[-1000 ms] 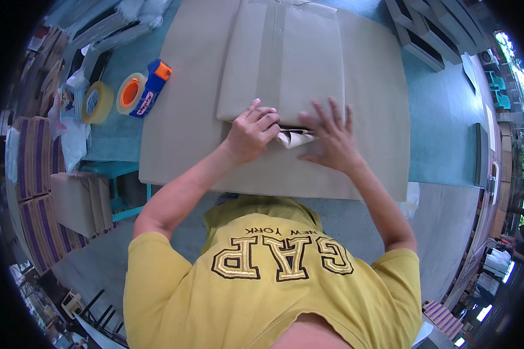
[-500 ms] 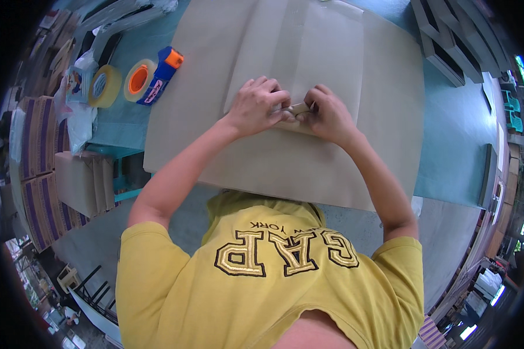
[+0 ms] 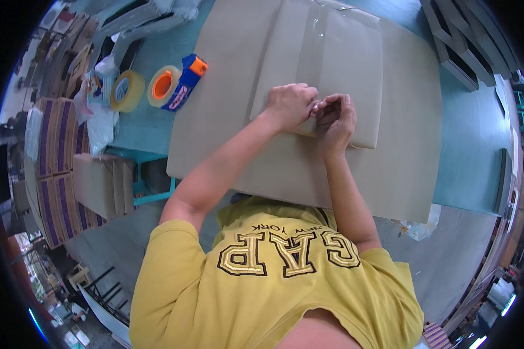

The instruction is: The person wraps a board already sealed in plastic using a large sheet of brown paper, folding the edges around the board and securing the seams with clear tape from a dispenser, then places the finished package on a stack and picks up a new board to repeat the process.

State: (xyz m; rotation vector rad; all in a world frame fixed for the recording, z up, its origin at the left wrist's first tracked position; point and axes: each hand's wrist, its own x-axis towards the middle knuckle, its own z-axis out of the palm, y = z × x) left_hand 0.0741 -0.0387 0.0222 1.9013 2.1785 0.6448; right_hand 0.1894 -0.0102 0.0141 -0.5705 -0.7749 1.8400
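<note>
A flat package in brown wrapping paper (image 3: 349, 75) lies on a larger brown sheet (image 3: 221, 93), with a strip of clear tape (image 3: 312, 46) running down its top. At the package's near edge my two hands meet. My left hand (image 3: 290, 107) is closed, knuckles up, its fingertips mostly hidden. Close against it, my right hand (image 3: 335, 123) is turned with the palm partly showing and its fingers curled, the tips touching the left hand's. Whatever lies between the fingertips is too small to make out.
On the teal table (image 3: 468, 139), left of the sheet, are a blue and orange tape dispenser (image 3: 183, 84) and a tape roll (image 3: 127, 91). Grey-edged panels (image 3: 463, 43) are stacked at the far right. Wrapped packages (image 3: 102, 183) and striped cartons (image 3: 55, 139) stand at left.
Both hands were pinching the folded paper at the package's near edge. Now the right hand has turned palm inward and drawn against the left. The view has shifted, so everything sits further right.
</note>
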